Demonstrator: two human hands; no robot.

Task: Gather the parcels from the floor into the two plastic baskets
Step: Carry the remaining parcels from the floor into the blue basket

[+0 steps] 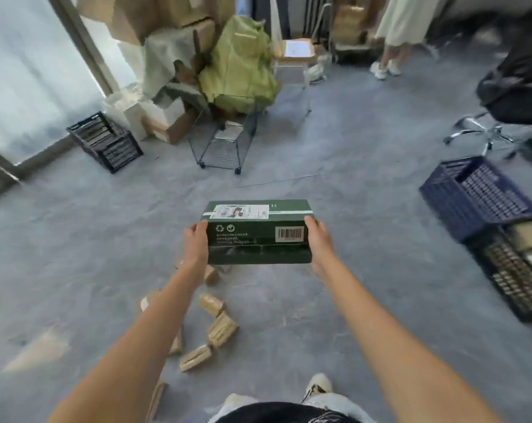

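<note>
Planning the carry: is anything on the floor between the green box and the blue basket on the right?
Nothing visible: only bare grey floor lies between the dark green cardboard box, held by left hand and right hand, and the blue plastic basket.

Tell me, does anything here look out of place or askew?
Yes. Small tan parcels lie scattered at odd angles on the floor, not yet gathered. The blue basket on the right looks tipped. The green box looks undamaged.

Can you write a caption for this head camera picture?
Both hands, left and right, hold a green box above small parcels on the floor.
</note>
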